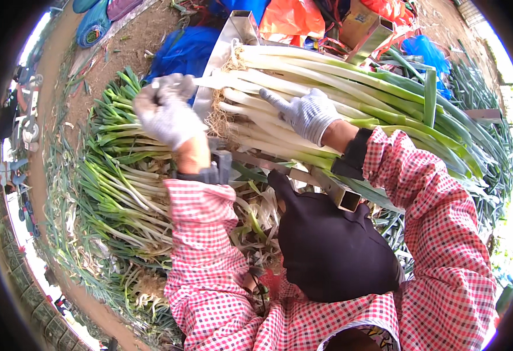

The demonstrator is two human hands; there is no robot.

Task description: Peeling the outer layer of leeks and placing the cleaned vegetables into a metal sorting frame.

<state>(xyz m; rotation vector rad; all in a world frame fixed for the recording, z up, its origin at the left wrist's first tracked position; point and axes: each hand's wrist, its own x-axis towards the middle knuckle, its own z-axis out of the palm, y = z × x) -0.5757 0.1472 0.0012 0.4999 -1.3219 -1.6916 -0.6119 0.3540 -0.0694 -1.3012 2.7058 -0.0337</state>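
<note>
"Long green onions [356, 90]: where are they, and in what quantity?"

"The largest lot lies across the metal stand [243, 29] before the person, pale stems to the left, green leaves running off to the right. A second heap of onions [130, 187] lies on the ground at the left, leaves outward."

"Next in size?"

"A blue bag [183, 55] beyond the left hand, and an orange bag [294, 20] behind the stand. Pale leaf scraps [259, 213] lie below its near edge."

"How far along does the work appear?"

"In my judgement, part-way. The lot on the stand is laid out side by side with the root ends roughly together. I make out no tie round it, and the roots remain on. The ground heap lies apart from that lot."

"State of the hands?"

"Both gloved. The right hand [312, 114] is over the pale stems, forefinger extended; the other fingers are partly hidden, so any grip is undetermined. The left hand [171, 111] is bent beside the root ends, fingers curled in; whether they hold a stem is not clear."

"Smallest item?"

"The roots [216, 114]: fine, brownish, tangled."
</note>
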